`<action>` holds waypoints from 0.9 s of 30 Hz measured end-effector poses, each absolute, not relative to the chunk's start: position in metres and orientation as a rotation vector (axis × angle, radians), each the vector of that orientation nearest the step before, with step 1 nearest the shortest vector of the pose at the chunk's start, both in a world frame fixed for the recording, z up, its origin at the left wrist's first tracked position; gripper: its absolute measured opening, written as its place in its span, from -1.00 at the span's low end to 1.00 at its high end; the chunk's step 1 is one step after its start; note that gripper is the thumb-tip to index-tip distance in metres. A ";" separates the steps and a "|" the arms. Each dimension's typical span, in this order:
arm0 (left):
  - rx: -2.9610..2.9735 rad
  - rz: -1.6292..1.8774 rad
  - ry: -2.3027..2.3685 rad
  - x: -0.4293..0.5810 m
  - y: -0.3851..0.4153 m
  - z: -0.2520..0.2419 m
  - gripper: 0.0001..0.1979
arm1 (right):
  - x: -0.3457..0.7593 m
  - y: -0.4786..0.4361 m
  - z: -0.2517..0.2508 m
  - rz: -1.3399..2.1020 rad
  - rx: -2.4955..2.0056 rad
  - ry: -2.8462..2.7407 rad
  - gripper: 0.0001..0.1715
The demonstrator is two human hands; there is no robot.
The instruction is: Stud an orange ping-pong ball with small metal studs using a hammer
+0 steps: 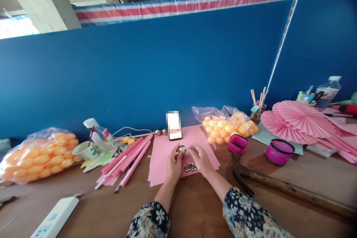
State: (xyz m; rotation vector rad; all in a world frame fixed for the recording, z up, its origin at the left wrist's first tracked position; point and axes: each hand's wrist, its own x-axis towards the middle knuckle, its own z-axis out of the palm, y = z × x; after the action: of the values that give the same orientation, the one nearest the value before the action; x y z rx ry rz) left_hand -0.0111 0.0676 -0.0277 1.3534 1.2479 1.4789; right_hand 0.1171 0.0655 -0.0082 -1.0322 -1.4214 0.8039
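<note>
My left hand (174, 163) is closed on a shiny metallic ball (182, 150), held between thumb and fingers above pink paper sheets (160, 161). Just right of the ball is my right hand (201, 159), its thumb and fingertips pinched together; anything between them is too small to make out. Several small silvery balls (190, 167) lie in a cluster on the paper between my hands. A phone (174, 126) with a lit screen stands upright behind the ball, at the back of the paper.
Bags of orange balls (41, 156) (223, 128) flank the paper. Pink strips (134, 160) lie left. A hammer (279, 184), magenta pouches (279, 151) and pink paper fans (301, 121) are right. A power strip (57, 217) lies front left; a blue partition (167, 63) rises behind.
</note>
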 end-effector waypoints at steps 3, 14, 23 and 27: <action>1.350 1.485 1.244 -0.011 0.068 -0.029 -0.63 | 0.117 0.065 -0.008 0.823 -1.012 -1.435 -0.81; 1.356 1.478 1.235 -0.009 0.066 -0.026 -0.59 | 0.114 0.066 -0.013 0.819 -1.008 -1.426 -0.85; 1.326 1.489 1.237 -0.009 0.067 -0.028 -0.61 | 0.114 0.065 -0.011 0.768 -1.067 -1.410 -0.87; 1.325 1.488 1.244 -0.009 0.067 -0.027 -0.61 | 0.113 0.065 -0.011 0.764 -1.085 -1.416 -0.88</action>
State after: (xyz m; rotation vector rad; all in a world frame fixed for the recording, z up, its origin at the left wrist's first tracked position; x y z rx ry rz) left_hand -0.0087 0.0667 -0.0268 1.3252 1.2441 1.4882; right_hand 0.1134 0.0652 -0.0108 -1.0853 -1.4164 0.7636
